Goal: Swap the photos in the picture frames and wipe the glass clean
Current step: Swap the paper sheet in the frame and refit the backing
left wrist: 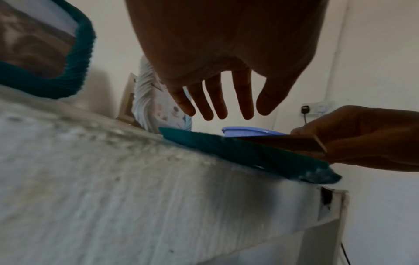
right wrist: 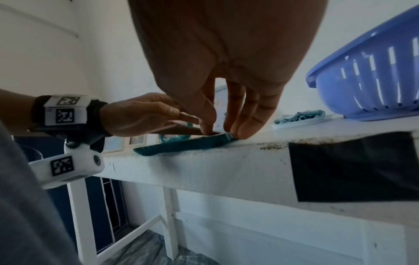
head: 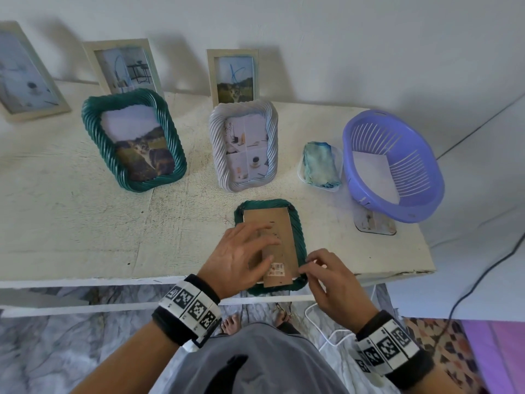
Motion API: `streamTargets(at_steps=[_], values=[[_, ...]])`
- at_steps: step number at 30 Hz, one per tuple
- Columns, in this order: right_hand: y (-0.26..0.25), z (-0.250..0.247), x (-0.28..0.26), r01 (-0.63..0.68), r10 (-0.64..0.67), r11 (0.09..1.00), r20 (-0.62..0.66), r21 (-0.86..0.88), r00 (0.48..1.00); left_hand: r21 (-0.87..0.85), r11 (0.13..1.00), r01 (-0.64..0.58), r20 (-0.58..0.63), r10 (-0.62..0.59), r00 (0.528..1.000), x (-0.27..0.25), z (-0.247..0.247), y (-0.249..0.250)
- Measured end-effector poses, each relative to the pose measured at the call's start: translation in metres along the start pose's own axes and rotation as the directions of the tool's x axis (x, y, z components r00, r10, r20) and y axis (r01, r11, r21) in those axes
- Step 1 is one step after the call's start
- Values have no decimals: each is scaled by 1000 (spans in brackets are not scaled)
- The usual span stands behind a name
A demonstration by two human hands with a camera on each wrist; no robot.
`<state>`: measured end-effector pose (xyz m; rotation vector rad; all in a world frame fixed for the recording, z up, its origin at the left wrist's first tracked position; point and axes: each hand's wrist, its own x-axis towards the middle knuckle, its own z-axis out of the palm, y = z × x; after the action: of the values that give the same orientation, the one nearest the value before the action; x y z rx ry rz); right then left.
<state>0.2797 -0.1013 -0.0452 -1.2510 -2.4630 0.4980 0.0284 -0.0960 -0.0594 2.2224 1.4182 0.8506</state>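
No words readable from my feed. Backing board (head: 270,240) of face-down frame carries small white sticker (head: 277,266) with barcode and red print, too small for me to read. Left wristband (head: 189,304) and right wristband (head: 387,346) carry black-and-white square marker codes, no letters I can make out. Same kind of marker on white camera housing (right wrist: 68,165) under left wrist. Blue scribbles on two back frames' glass (head: 235,71), not legible as text.
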Motion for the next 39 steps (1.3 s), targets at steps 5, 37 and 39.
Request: streamTargets(at_steps=[5,37,39], values=[[1,3,-9,44,-43,997,4,-61,999,39,998,-43,90,39,995,0,15,1],[-13,10,-8,-147,135,977,-89,-153,987,89,996,-25,121,15,993,-4,19,-4],[-14,12,-8,-193,185,975,-82,-114,979,87,996,-30,118,20,993,-4,20,-4]])
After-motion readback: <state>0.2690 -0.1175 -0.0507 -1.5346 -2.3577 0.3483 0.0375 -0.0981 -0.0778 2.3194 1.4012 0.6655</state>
